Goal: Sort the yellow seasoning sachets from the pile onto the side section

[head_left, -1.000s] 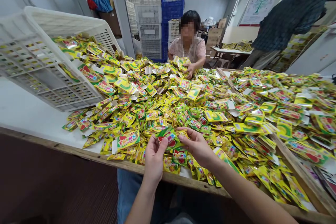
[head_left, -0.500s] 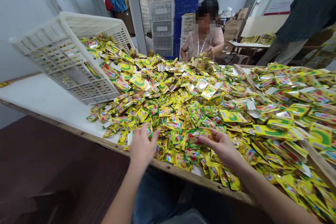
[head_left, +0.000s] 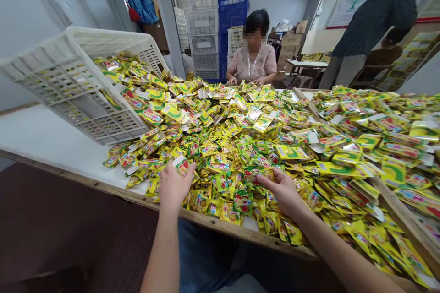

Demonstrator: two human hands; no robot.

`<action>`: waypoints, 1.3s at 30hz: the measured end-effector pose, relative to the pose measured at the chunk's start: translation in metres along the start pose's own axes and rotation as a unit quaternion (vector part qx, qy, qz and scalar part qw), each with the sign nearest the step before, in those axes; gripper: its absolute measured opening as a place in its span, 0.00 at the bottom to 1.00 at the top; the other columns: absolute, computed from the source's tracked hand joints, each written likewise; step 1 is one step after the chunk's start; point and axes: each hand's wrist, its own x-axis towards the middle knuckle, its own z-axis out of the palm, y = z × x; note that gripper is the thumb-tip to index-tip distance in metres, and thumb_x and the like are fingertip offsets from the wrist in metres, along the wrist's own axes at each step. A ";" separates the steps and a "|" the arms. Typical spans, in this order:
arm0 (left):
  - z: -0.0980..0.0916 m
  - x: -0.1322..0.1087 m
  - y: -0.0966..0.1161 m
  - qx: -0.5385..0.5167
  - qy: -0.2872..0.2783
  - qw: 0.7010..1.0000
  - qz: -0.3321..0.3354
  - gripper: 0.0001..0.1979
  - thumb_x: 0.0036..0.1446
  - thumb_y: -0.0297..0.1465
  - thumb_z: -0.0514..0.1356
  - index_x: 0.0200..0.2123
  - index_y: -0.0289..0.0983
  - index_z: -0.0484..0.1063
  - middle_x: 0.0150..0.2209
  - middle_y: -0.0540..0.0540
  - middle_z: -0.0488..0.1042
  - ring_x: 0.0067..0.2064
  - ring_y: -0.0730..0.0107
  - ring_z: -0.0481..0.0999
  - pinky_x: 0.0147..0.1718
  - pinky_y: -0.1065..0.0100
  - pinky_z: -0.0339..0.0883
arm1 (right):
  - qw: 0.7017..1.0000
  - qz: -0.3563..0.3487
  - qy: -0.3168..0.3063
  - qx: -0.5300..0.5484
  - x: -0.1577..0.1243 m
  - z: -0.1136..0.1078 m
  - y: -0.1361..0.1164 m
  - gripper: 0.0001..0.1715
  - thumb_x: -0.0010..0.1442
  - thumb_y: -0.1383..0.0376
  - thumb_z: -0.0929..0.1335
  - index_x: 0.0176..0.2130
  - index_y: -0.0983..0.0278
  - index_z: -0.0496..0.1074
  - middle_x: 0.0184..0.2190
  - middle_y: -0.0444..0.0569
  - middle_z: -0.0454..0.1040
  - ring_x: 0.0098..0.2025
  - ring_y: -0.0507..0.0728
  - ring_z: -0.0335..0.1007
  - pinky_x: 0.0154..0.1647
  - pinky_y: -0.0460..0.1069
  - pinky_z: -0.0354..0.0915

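From my screen I see a big heap of yellow-green foil sachets (head_left: 220, 146) spread over the counter (head_left: 44, 142), from the near edge to the far side. My left hand (head_left: 174, 188) is at the near edge of the heap, and its grip is narrow: it seems to hold one sachet (head_left: 183, 166) upright at the fingers, with a white paper edge showing. My right hand (head_left: 283, 191) is low over the heap, very near a green sachet (head_left: 261, 175), with the fingers a little spread; I cannot tell if this grip holds it. Only more sachets lie between the two hands. On the left, a white plastic crate (head_left: 79, 96) leans tilted over the heap, and sachets lie against it. On the right, a wooden board (head_left: 400, 208) borders the sachets. Across the counter, a co-worker (head_left: 252, 62) sits with both hands at the far edge of the heap. A second person (head_left: 374, 32) stands further right. Behind them are stacked white and blue crates (head_left: 220, 32).
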 end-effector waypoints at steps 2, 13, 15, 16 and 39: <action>0.004 0.005 0.009 0.004 -0.024 0.998 -0.056 0.40 0.53 0.51 0.54 0.56 0.22 0.57 0.47 0.21 0.71 0.49 0.38 0.72 0.45 0.47 0.65 | 1.000 0.008 0.001 -0.001 0.000 0.003 0.001 0.28 0.38 0.52 0.77 0.36 0.64 0.73 0.29 0.48 0.80 0.32 0.58 0.76 0.37 0.51 0.70; 0.019 -0.041 0.026 -0.240 0.126 0.927 0.260 0.29 0.48 0.43 0.62 0.51 0.35 0.62 0.44 0.40 0.74 0.44 0.57 0.75 0.43 0.62 0.69 | 0.992 -0.115 -0.003 -0.043 -0.011 -0.005 -0.053 0.20 0.44 0.58 0.75 0.37 0.62 0.74 0.27 0.47 0.78 0.29 0.57 0.75 0.33 0.52 0.71; 0.024 -0.063 0.031 -0.245 0.100 0.908 0.323 0.27 0.50 0.41 0.62 0.52 0.38 0.62 0.45 0.42 0.74 0.43 0.60 0.76 0.40 0.65 0.70 | 0.980 -0.197 -0.024 -0.037 -0.021 0.004 -0.070 0.16 0.48 0.61 0.74 0.39 0.60 0.74 0.33 0.48 0.78 0.34 0.57 0.75 0.37 0.52 0.71; 0.027 -0.071 0.033 -0.242 0.103 0.904 0.336 0.28 0.50 0.40 0.61 0.53 0.39 0.61 0.45 0.42 0.74 0.43 0.61 0.76 0.39 0.66 0.70 | 0.969 -0.239 -0.026 -0.058 -0.024 0.008 -0.077 0.15 0.49 0.63 0.74 0.39 0.60 0.74 0.35 0.48 0.77 0.36 0.56 0.75 0.39 0.52 0.71; 0.051 -0.081 0.049 -0.246 0.065 0.894 0.368 0.26 0.53 0.37 0.60 0.54 0.36 0.60 0.46 0.40 0.73 0.47 0.58 0.75 0.42 0.63 0.70 | 0.930 -0.231 -0.031 -0.284 0.003 0.012 -0.051 0.06 0.51 0.58 0.71 0.29 0.59 0.75 0.31 0.48 0.78 0.44 0.64 0.71 0.49 0.60 0.59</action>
